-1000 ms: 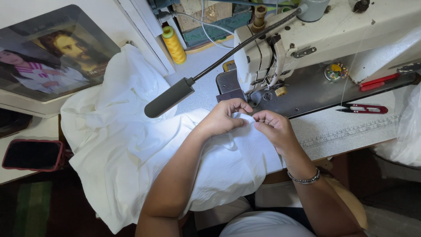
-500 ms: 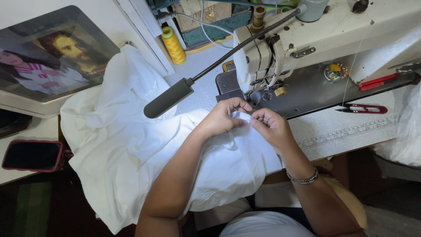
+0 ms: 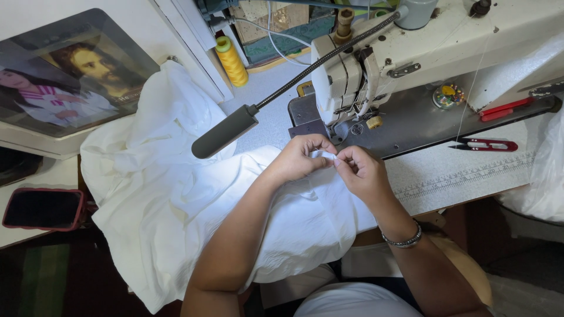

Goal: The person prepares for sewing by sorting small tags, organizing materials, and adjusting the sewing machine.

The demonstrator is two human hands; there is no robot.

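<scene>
A large piece of white fabric (image 3: 170, 194) lies bunched over the sewing table and hangs toward my lap. My left hand (image 3: 301, 157) and my right hand (image 3: 364, 171) meet just in front of the sewing machine's needle area. Both pinch a small fold of the white fabric between fingertips, the hands almost touching. A white industrial sewing machine (image 3: 411, 53) stands right behind the hands. Its grey gooseneck lamp (image 3: 226, 132) shines on the cloth to the left of my left hand. A beaded bracelet (image 3: 402, 239) circles my right wrist.
Red thread snips (image 3: 484, 145) and a red-handled tool (image 3: 505, 110) lie on the machine bed at right. A yellow thread cone (image 3: 231, 60) stands at the back. A framed picture (image 3: 67, 82) leans at upper left, a phone in a red case (image 3: 42, 208) below it.
Both hands stay at the same spot pinching the fabric; only the fingers shift slightly. Nothing else has moved.
</scene>
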